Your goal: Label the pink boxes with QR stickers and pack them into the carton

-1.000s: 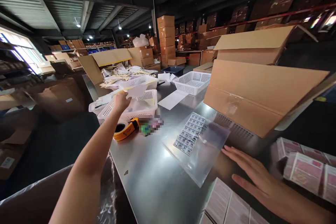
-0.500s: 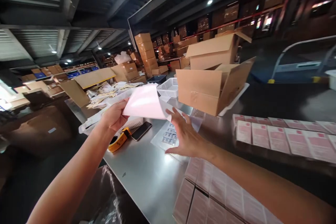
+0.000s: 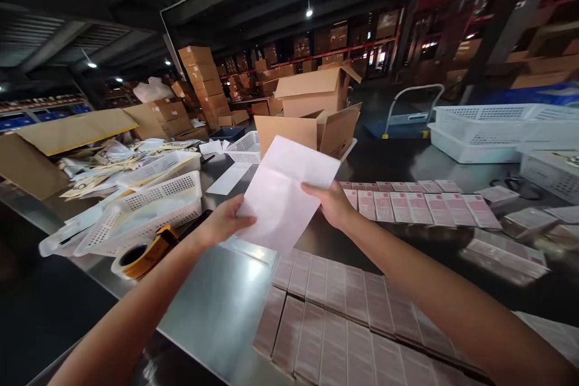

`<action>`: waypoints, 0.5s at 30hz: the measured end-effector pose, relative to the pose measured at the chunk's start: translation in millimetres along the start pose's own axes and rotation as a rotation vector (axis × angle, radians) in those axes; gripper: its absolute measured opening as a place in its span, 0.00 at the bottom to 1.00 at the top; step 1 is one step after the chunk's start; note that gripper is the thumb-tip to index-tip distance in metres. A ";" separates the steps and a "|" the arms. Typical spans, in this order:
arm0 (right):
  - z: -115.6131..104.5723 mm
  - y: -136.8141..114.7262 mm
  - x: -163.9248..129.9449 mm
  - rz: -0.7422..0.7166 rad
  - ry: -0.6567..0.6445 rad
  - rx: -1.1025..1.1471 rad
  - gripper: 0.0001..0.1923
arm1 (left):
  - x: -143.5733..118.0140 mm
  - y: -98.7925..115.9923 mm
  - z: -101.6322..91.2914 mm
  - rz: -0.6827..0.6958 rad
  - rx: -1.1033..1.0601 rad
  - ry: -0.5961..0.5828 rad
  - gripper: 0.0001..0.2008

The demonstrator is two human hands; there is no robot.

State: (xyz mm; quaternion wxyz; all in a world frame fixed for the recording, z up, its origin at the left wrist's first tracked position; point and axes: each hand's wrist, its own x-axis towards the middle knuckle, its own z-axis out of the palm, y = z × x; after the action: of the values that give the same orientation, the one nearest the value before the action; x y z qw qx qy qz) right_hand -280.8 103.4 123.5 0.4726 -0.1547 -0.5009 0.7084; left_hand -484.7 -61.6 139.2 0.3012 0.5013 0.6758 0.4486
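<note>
A white sheet of paper is held up above the metal table, slightly tilted, with a faint crease across its upper part. My left hand pinches its left edge, thumb on top. At the right edge my right hand grips it, thumb lying over the front. Beneath its lower end, a clear plastic bag shows in part; the sheet covers the rest. Pale pink boxes stand in close rows nearest me, below my right forearm.
A yellow tape dispenser and a white perforated basket lie left of my left hand. Behind the sheet stands an open cardboard box. More pink boxes line the table's right side, with white crates beyond.
My right hand was spread beside the paper and now holds its right edge. The sheet has straightened from a curl and faces me more. My view has turned to the right.
</note>
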 end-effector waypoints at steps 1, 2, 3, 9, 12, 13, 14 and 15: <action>-4.8 -3.1 -0.5 -0.001 0.026 0.024 0.26 | -2.5 -5.9 0.1 0.007 0.065 0.004 0.26; -8.9 -5.4 -0.3 -0.012 0.052 0.041 0.26 | -4.9 -11.5 -2.0 0.014 0.132 0.019 0.24; -12.1 -6.9 0.4 -0.032 0.074 0.043 0.26 | -7.0 -16.9 -6.2 0.021 0.198 0.047 0.22; -15.4 -2.4 1.7 -0.159 -0.040 -0.128 0.16 | -25.2 -50.0 -55.5 0.054 0.457 0.431 0.07; -7.9 0.0 -7.0 -0.365 -0.329 -0.330 0.11 | -54.1 -69.5 -85.7 0.085 0.481 0.755 0.04; -5.2 0.1 -10.2 -0.525 -0.475 -0.457 0.11 | -67.6 -76.5 -95.7 0.087 0.481 0.860 0.04; -2.9 0.2 -13.1 -0.742 -0.618 -0.602 0.12 | -82.8 -83.6 -105.4 0.079 0.476 0.952 0.06; -1.0 0.5 -15.6 -0.934 -0.734 -0.719 0.12 | -99.5 -91.0 -114.5 0.055 0.468 1.029 0.07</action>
State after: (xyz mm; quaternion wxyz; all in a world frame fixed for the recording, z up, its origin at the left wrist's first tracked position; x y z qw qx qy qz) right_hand -272.5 91.1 118.6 0.4473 0.1796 -0.8461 0.2274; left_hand -588.5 -199.3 99.9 -0.1981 0.2889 0.8036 0.4811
